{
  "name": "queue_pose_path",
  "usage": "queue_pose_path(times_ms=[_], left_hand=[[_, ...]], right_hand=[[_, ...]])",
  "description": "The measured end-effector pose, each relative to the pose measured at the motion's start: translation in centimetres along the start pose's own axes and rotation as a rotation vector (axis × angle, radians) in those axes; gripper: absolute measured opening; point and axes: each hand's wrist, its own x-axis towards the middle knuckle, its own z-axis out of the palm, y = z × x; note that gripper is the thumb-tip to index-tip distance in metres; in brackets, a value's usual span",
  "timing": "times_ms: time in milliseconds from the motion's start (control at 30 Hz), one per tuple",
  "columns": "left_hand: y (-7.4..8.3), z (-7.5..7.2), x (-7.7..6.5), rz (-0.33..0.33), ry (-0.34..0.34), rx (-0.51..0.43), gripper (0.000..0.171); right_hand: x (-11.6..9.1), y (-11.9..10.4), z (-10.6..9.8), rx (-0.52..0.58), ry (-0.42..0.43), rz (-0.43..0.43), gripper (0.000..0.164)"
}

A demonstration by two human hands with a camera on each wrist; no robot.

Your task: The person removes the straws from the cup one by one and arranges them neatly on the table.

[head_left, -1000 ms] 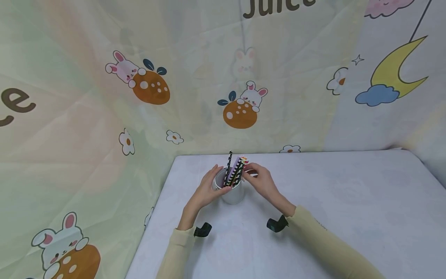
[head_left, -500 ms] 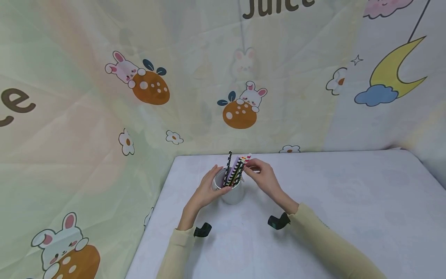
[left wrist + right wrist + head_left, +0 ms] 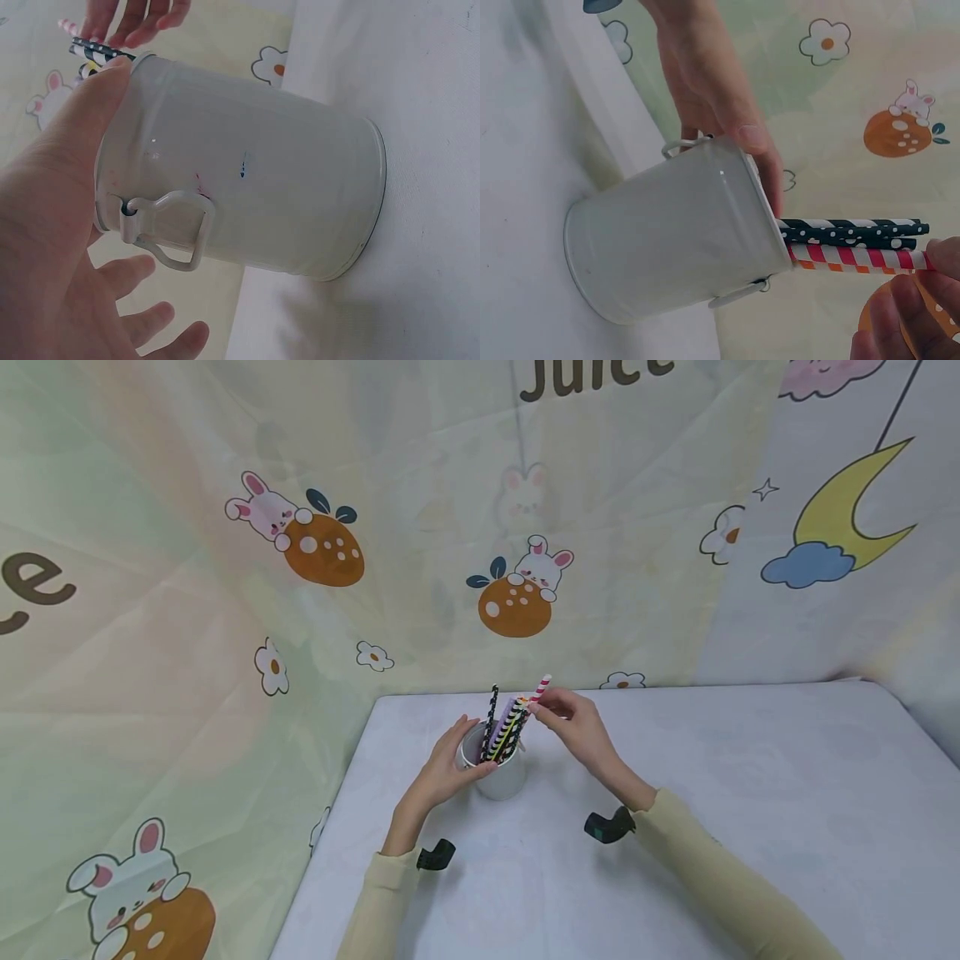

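Observation:
A small white metal bucket (image 3: 501,783) with wire side handles (image 3: 196,225) stands upright on the table. My left hand (image 3: 444,768) holds it at the rim, thumb on the near side and fingers round the far side. Patterned paper straws (image 3: 507,731) lean inside, among them black-and-white ones (image 3: 847,234) and a lilac one. My right hand (image 3: 581,731) pinches a red-and-white striped straw (image 3: 847,257) between thumb and fingertips near its upper end. That straw rises above the others, its lower part still inside the bucket's rim.
The table (image 3: 750,793) has a white cover. A printed cloth (image 3: 420,543) with rabbits and flowers hangs behind and to the left. Black wrist mounts (image 3: 609,825) stick out at both sleeves.
My right hand has taken hold of the red-and-white straw and drawn it up and slightly right, so more of it shows. My left hand and the bucket have stayed in place.

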Motion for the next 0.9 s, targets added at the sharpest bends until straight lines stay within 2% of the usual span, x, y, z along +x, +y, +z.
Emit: queue_pose_path(times_ms=[333, 900], left_hand=[[0.2, 0.0, 0.0, -0.003, 0.0, 0.0, 0.088], [0.3, 0.0, -0.1, -0.014, -0.006, -0.012, 0.088]], right_hand=[[0.3, -0.5, -1.1, -0.011, 0.019, 0.002, 0.037], [0.6, -1.5, -3.5, 0.057, 0.067, -0.017, 0.038]])
